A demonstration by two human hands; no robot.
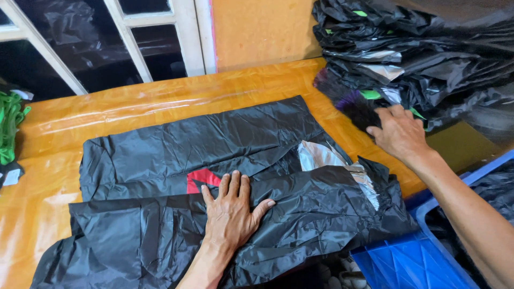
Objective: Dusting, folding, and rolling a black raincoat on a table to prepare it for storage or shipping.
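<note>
**A:** Head view, status?

**B:** My left hand (231,210) lies flat, fingers spread, pressing on the black raincoat (214,182) spread across the orange table (160,107). Grips nothing. Coat is part-folded, red patch (201,179) just beside my fingertips, silver lining (321,156) showing to the right.

**A:** Right?

**B:** My right hand (399,132) is out at the black pile (417,59) in the far right corner, fingers curled against a dark purple-tinged piece (356,109). Can't tell if it's gripped. Blue crate (407,262) sits below my forearm.
</note>
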